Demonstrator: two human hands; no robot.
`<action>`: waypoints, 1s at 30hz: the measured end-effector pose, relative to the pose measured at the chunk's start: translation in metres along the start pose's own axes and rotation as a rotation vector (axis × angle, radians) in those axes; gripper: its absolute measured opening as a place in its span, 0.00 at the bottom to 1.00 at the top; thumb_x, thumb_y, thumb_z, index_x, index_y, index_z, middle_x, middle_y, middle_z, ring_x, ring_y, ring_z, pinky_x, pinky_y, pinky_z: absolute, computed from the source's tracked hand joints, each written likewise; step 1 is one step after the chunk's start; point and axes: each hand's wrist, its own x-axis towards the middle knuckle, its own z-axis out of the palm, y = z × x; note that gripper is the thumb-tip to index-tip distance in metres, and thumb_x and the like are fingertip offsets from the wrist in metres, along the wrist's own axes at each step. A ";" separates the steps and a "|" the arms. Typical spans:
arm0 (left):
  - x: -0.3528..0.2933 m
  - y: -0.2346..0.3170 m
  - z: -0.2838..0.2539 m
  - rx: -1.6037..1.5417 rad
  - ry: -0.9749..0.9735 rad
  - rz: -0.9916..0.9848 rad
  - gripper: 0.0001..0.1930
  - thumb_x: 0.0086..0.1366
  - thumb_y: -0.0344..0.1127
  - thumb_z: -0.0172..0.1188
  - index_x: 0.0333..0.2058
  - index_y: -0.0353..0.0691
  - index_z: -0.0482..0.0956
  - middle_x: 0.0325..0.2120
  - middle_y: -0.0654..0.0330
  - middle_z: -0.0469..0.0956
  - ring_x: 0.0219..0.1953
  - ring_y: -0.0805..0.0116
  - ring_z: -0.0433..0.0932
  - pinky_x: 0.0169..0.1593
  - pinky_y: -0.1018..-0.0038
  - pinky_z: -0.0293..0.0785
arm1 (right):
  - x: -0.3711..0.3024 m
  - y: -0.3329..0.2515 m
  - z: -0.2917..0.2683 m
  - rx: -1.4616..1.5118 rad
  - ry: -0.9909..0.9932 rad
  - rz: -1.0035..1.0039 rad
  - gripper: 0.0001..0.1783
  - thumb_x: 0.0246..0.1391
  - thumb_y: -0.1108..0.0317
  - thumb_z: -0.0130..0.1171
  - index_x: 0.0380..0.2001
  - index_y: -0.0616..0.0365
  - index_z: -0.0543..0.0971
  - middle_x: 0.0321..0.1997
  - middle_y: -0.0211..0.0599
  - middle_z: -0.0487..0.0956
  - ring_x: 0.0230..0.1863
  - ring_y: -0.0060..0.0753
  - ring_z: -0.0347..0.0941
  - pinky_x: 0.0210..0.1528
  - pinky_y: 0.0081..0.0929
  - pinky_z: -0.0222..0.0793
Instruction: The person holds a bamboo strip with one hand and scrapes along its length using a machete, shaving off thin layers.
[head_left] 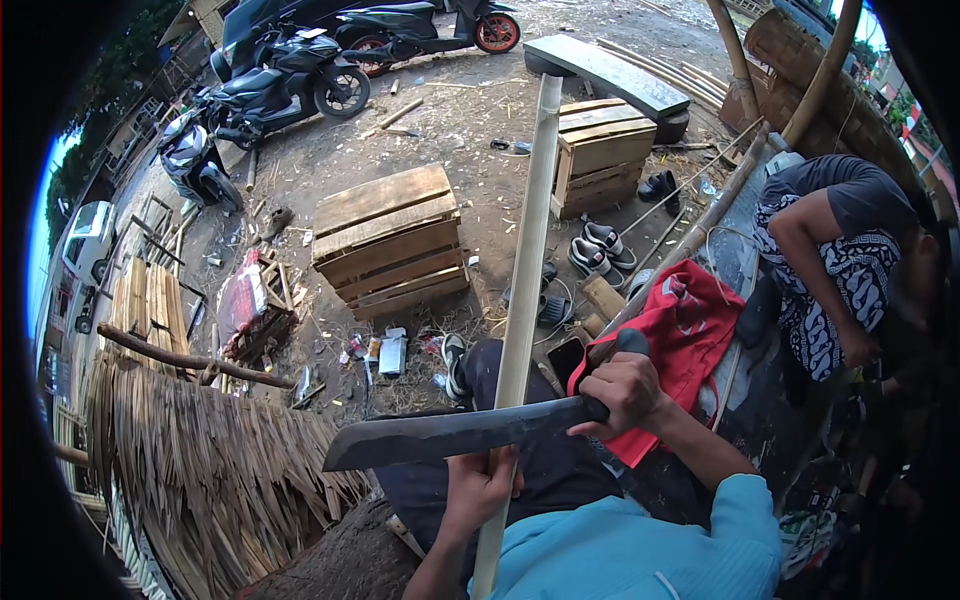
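Well, the right hand [622,392] is clenched around the handle of a long machete with a broad dark-grey metal blade [435,437], which reaches leftward from that fist to a blunt tip well past the left hand [482,492]. The left hand is wrapped around a long, pale, flat strip of split bamboo [527,270]; most of the strip rises above that grip, and its lower part runs down below it, in front of a light-blue shirt [650,550]. Just above the left fingers the blade crosses in front of the strip; I can't tell from here whether the edge touches it. Right beside the clenched right fist lies a bright red cloth [695,325]. Off to the left of the left hand hangs a shaggy brown thatch of dried leaves [215,440], and well beyond both grips stands a slatted box of light wood [390,240].
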 end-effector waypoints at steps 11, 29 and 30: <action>-0.001 -0.002 -0.008 0.177 0.068 0.159 0.13 0.65 0.37 0.52 0.24 0.33 0.73 0.09 0.65 0.70 0.12 0.79 0.70 0.17 0.80 0.64 | 0.003 0.004 0.012 -0.093 0.032 -0.001 0.32 0.39 0.34 0.58 0.12 0.54 0.68 0.10 0.30 0.65 0.13 0.34 0.66 0.18 0.29 0.61; -0.012 -0.002 -0.013 0.186 0.082 0.240 0.13 0.64 0.36 0.54 0.24 0.34 0.72 0.09 0.64 0.71 0.11 0.78 0.71 0.16 0.80 0.64 | 0.032 0.125 0.017 -0.269 0.266 0.518 0.31 0.45 0.35 0.54 0.16 0.55 0.72 0.11 0.38 0.69 0.17 0.48 0.72 0.20 0.36 0.65; -0.010 -0.001 -0.010 0.155 0.067 0.215 0.12 0.64 0.35 0.54 0.24 0.34 0.72 0.09 0.64 0.72 0.11 0.78 0.71 0.16 0.80 0.65 | 0.038 0.138 0.017 -0.298 0.285 0.497 0.30 0.46 0.35 0.53 0.16 0.54 0.72 0.11 0.39 0.70 0.17 0.49 0.72 0.20 0.37 0.65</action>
